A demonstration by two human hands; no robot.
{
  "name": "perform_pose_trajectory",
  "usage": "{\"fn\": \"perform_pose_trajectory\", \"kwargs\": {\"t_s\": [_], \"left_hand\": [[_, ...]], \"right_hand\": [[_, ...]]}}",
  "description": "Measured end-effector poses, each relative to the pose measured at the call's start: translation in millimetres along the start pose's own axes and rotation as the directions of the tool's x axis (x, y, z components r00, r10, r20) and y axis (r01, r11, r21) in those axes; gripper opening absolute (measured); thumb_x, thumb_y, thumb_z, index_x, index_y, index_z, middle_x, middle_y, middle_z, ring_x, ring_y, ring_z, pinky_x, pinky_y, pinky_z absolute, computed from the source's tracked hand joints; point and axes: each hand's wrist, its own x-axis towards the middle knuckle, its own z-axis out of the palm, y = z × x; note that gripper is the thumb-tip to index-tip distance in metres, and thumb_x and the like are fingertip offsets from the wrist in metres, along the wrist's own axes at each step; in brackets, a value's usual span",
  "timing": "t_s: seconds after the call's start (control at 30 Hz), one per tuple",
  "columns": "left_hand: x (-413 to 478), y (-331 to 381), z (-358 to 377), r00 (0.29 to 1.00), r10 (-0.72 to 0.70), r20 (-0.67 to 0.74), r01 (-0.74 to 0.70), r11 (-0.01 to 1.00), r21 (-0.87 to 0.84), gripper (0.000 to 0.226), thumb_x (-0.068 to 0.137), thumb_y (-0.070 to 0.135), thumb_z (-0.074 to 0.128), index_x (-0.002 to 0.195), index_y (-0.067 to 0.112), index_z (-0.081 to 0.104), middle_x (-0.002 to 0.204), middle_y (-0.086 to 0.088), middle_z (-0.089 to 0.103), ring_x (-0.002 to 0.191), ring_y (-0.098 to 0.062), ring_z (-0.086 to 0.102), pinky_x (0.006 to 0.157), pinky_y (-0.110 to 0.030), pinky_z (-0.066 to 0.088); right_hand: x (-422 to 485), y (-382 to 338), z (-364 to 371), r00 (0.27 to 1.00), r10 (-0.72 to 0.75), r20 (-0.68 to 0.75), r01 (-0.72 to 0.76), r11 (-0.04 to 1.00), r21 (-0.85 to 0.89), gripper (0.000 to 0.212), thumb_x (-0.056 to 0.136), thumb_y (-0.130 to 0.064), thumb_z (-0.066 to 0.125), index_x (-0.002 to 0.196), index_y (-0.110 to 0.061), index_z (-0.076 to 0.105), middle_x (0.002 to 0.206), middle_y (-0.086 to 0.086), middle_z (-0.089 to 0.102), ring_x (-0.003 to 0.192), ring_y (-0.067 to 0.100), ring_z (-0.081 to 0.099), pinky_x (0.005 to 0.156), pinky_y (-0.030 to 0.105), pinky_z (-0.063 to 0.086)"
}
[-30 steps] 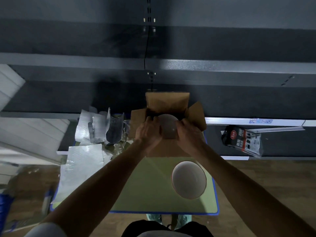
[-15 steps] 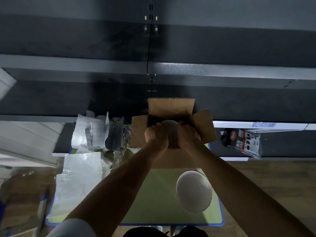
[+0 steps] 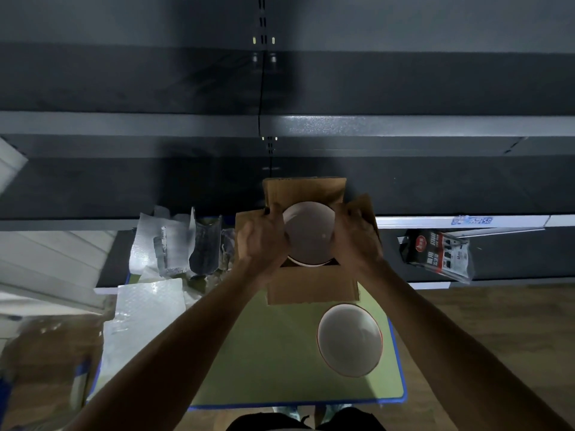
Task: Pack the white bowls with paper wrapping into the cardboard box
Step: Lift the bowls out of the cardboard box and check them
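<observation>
L hand (image 3: 259,241) & R hand (image 3: 357,241) have spread apart, gripping the bowl (image 3: 309,234) over the cardboard box (image 3: 311,284). The second bowl (image 3: 350,339) waits on the surface (image 3: 264,353); prob. half done.

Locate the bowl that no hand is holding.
Head view: that bowl rests on the green table, right of centre, just on the near side of the cardboard box.

1. This looks like a shop or its stockroom: long dark metal shelves (image 3: 311,127) fill the far side, with a slotted upright (image 3: 263,26) between them.
2. A shelf edge carries a small price label (image 3: 473,219), and a packaged product (image 3: 438,255) lies on the low shelf.
3. A small green counter (image 3: 264,353) on the wooden floor (image 3: 497,321) holds a cardboard box (image 3: 311,287) and wrapping sheets (image 3: 146,309), like a packing corner.
</observation>
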Motion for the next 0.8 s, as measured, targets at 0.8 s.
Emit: {"fn": "perform_pose_trajectory", "kwargs": {"t_s": [0.8], "left_hand": [[-165,45,55,0.985,0.115,0.125,-0.106,0.992,-0.075,0.041,0.095,0.035,0.048,0.131,0.017,0.038,0.103,-0.006,0.071,0.089,-0.029,0.068,0.062,-0.031,0.036]], "right_hand": [[-161,77,10,0.983,0.050,0.178,-0.057,0.998,0.039,0.033,0.086,-0.011,0.059,0.118,-0.014,0.051,0.108,0.011,0.052,0.087,0.040,0.063,0.067,0.041,0.048]]}}
